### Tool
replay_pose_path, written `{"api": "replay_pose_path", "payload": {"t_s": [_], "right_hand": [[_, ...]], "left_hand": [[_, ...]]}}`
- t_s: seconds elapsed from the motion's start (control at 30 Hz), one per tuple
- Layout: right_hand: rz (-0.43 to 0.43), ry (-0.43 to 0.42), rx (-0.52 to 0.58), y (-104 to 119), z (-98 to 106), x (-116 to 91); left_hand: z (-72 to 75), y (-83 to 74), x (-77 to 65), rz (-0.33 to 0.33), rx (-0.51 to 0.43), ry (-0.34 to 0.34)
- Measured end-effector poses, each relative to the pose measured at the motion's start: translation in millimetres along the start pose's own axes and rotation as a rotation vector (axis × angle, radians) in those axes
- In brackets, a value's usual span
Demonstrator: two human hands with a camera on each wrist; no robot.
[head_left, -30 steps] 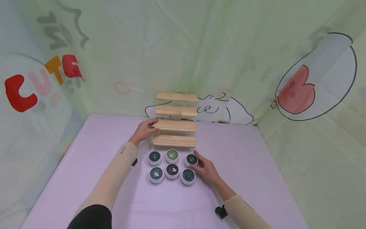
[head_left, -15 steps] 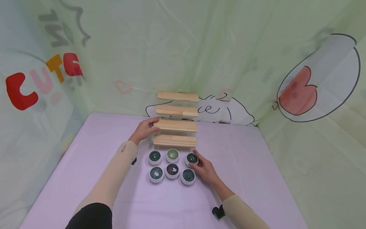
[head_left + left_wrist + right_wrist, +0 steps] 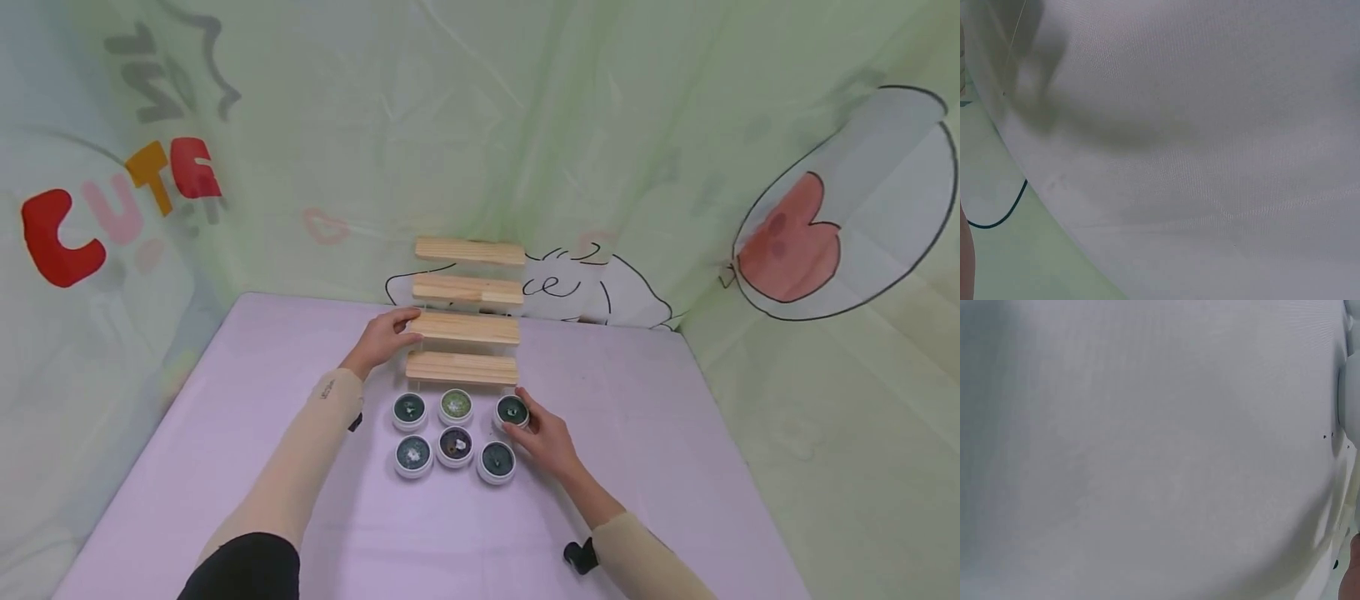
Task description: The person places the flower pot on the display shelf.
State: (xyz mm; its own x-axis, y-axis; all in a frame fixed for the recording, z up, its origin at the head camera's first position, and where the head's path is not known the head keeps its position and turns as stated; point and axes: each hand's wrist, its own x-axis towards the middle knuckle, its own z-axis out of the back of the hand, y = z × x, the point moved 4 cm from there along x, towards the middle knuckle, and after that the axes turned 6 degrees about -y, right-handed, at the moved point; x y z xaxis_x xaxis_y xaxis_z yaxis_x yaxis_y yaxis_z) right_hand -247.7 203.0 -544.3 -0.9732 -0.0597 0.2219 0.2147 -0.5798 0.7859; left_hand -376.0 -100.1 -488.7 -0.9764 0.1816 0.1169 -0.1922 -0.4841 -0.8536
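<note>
At left, a wooden rack (image 3: 461, 367) is gripped at its left end by the fingers of the left hand (image 3: 381, 339). In front, five white jars (image 3: 455, 446) are grouped on the worktop (image 3: 637, 417); at right, near the rack's front corner, a sixth jar (image 3: 512, 410) is held between the fingers of the right hand (image 3: 550, 440).

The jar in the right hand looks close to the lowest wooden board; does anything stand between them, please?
Only a fingertip of the right hand, at the far edge of the gripped jar, visibly stands between it and the lowest board.
</note>
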Motion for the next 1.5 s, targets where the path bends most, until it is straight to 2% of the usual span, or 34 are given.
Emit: {"api": "replay_pose_path", "payload": {"t_s": [0.3,0.57,0.93,1.27,1.5], "right_hand": [[-0.028,-0.055,0.032,12.3,11.6,-0.1],[-0.048,-0.085,0.077,33.9,11.9,14.0],[-0.048,-0.129,0.108,82.9,2.4,58.1],[-0.129,-0.168,0.204,116.8,-6.5,105.2],[-0.125,-0.174,0.249,141.4,-11.0,130.8]], "left_hand": [[-0.2,-1.5,-0.6,-0.028,0.018,0.000],[-0.3,-6.4,-3.0,-0.025,0.028,0.008],[3.1,-17.9,-7.0,-0.052,0.051,0.015],[-0.6,-12.1,-1.9,-0.052,0.070,0.027],[2.0,-9.0,3.0,-0.065,0.078,0.021]]}}
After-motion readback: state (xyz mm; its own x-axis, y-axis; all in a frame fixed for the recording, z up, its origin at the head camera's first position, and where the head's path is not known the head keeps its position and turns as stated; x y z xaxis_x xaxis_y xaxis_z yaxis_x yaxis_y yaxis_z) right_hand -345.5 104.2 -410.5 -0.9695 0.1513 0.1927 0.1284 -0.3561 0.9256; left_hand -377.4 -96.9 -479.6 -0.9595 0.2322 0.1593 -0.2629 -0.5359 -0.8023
